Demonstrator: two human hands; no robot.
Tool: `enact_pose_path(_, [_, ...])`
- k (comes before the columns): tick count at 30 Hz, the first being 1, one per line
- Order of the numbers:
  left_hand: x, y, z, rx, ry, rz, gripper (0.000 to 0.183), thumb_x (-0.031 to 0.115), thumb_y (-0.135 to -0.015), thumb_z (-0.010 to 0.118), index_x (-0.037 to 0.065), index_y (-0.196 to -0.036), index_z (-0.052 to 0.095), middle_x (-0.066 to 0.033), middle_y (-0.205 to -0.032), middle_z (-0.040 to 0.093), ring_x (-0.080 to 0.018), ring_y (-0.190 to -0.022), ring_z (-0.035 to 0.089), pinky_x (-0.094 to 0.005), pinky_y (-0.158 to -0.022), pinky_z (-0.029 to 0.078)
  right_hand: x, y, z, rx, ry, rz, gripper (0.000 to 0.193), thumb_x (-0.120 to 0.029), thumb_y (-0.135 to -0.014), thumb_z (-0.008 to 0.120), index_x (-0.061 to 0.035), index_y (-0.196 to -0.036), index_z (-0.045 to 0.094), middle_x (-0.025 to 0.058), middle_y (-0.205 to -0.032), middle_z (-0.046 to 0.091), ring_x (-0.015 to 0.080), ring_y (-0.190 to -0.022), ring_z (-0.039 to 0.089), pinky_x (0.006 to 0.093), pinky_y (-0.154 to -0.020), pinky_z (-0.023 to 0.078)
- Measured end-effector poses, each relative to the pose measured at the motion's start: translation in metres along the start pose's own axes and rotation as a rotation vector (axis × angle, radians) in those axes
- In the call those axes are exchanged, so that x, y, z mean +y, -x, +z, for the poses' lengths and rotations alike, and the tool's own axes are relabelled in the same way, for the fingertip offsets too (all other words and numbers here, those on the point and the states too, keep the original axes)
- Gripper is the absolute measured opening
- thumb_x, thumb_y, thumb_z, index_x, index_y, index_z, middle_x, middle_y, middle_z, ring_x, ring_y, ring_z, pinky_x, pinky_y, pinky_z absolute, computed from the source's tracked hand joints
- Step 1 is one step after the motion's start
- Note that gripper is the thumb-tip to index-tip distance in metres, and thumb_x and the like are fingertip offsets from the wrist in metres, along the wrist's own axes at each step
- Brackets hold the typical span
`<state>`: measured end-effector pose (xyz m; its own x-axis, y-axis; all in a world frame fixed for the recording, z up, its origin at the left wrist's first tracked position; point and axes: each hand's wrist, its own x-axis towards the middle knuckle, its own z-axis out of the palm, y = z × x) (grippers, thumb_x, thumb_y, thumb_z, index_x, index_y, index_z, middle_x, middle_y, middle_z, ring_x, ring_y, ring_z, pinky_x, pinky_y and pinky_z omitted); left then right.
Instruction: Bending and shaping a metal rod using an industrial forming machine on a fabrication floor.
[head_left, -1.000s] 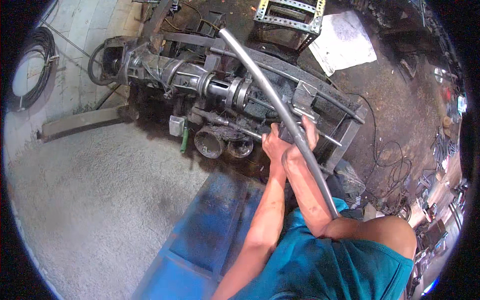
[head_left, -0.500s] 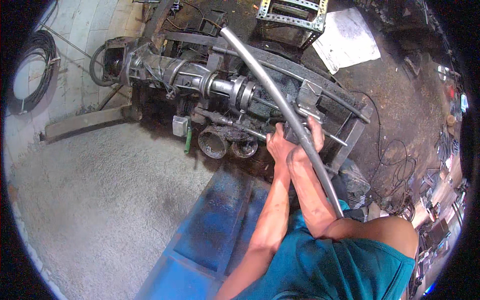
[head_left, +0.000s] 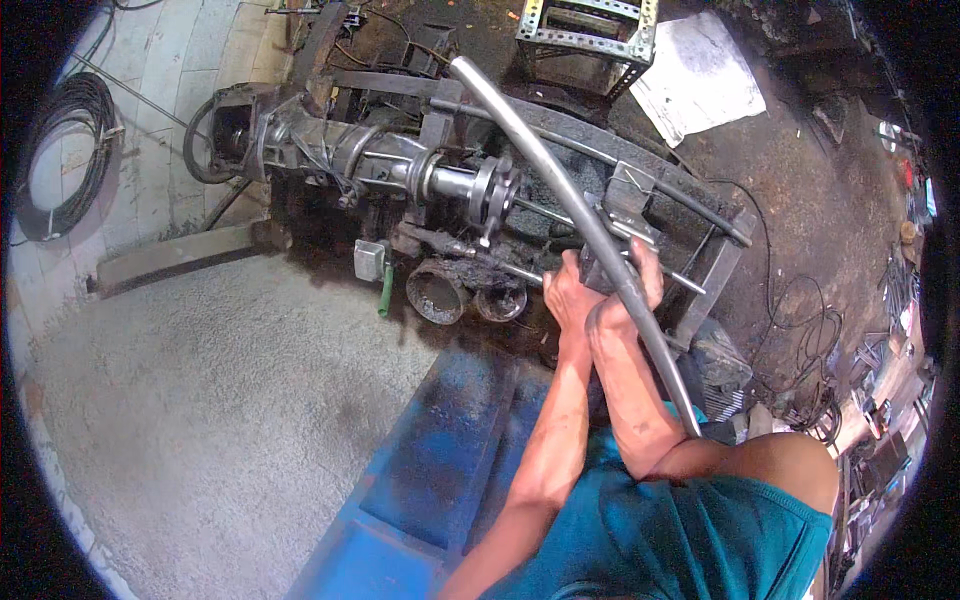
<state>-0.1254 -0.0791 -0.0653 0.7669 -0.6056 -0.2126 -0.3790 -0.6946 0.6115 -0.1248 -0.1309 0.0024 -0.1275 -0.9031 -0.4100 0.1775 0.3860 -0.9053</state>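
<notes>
My left hand [head_left: 570, 300] is closed at the left side of a dark metal block [head_left: 598, 272] on a greasy machine [head_left: 465, 185]. On the block's other side is my right hand [head_left: 645, 278], its fingers bent along it; part of that hand is hidden under a long bare metal pipe [head_left: 540, 165]. The pipe slants across the machine and over my right wrist, its lower end beside my right upper arm. Near my left fingers a thin steel rod [head_left: 522, 271] ends. A round collar [head_left: 495, 197] sits on the machine's shaft, left of the block.
Below the machine are two round pipe openings [head_left: 437, 297] and a green tube [head_left: 385, 292]. A blue metal panel [head_left: 425, 450] lies left of my arms. Beyond stand a perforated metal frame [head_left: 590, 45] and a white sheet [head_left: 700, 80]. A coiled black cable [head_left: 70, 200] hangs left.
The whole view has shifted slightly, so things appear a little farther right and down. My hands stay at the block, with the pipe still lying across them.
</notes>
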Motion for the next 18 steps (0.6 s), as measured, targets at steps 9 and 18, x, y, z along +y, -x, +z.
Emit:
enact_pose_path(9, [-0.0024, -0.0041, 0.0012, 0.023, 0.05, 0.039, 0.047, 0.042, -0.067, 0.074, 0.009, -0.097, 0.06, -0.0068, -0.075, 0.068, -0.0267, -0.069, 0.067, -0.0415, -0.071, 0.049, -0.0006, -0.0005, -0.004, -0.018, 0.0, 0.0, 0.02, -0.023, -0.087, 0.062, -0.0029, -0.086, 0.063, 0.0033, -0.073, 0.055, 0.0126, -0.066, 0.051, 0.0299, -0.062, 0.041])
enact_pose_path(18, [-0.0053, -0.0045, 0.0014, 0.049, 0.049, 0.06, 0.063, 0.043, -0.062, 0.078, 0.0, -0.102, 0.055, -0.0129, -0.072, 0.065, -0.0324, -0.069, 0.064, -0.0442, -0.076, 0.046, -0.0003, -0.0006, -0.0054, -0.024, 0.018, -0.002, 0.02, -0.022, -0.087, 0.063, -0.0022, -0.088, 0.064, 0.0039, -0.073, 0.056, 0.0129, -0.065, 0.052, 0.0303, -0.061, 0.042])
